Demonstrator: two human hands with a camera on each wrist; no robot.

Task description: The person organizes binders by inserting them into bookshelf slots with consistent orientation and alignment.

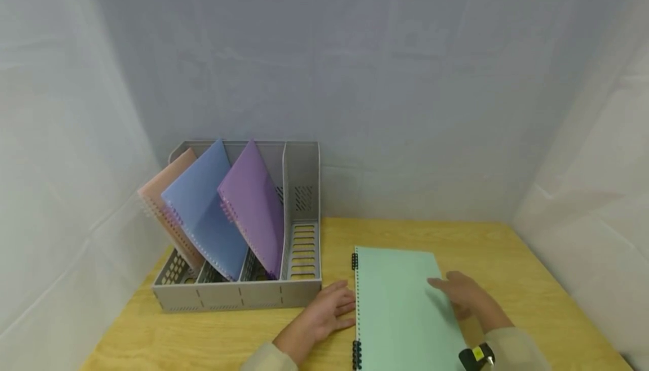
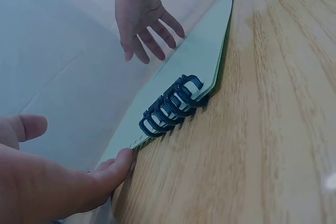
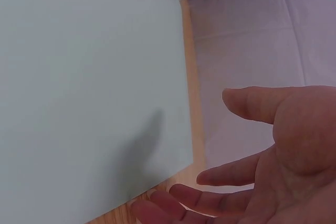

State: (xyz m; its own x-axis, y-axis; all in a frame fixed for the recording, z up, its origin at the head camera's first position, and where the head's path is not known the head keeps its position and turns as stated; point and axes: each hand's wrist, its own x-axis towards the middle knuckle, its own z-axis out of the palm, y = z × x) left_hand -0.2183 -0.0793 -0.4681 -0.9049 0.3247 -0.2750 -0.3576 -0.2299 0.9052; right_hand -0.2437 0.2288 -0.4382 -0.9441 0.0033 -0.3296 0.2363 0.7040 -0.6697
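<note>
A mint-green notebook (image 1: 400, 303) with black ring binding (image 2: 170, 106) lies flat on the wooden table. My left hand (image 1: 327, 314) is at its bound edge, fingertips touching or close to the spine between the two ring clusters. In the left wrist view that hand's fingers (image 2: 113, 174) look extended beside the cover. At the opposite edge is my right hand (image 1: 463, 298), thumb over the cover and the other fingers lower, just outside the edge. The right wrist view shows its fingers (image 3: 228, 174) spread, apart from the notebook (image 3: 94, 77), with a shadow on the cover.
A grey divided file rack (image 1: 235, 295) stands at the back left. Leaning in it are a pinkish notebook (image 1: 169, 177), a blue notebook (image 1: 203, 191) and a purple notebook (image 1: 256, 202). White sheeting (image 1: 405, 106) hangs behind and on both sides of the wooden table (image 1: 203, 340).
</note>
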